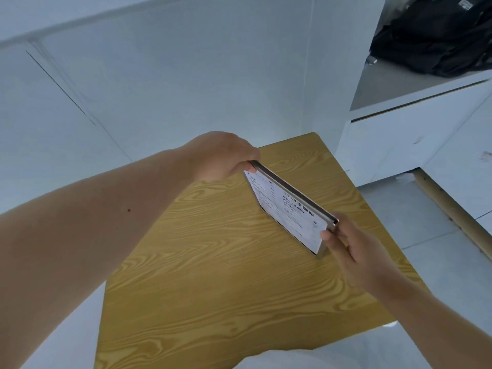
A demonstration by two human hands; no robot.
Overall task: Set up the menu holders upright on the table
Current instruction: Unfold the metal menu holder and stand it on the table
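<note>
A menu holder with a printed white sheet and a pale metal frame stands tilted on its lower edge on the wooden table, right of the table's middle. My left hand grips its far top corner. My right hand pinches its near top corner, thumb on the printed face. The holder's back side is hidden.
White walls lie to the left and behind the table. A white counter with a black bag stands at the right. A wooden strip lies along the tiled floor by the counter's base.
</note>
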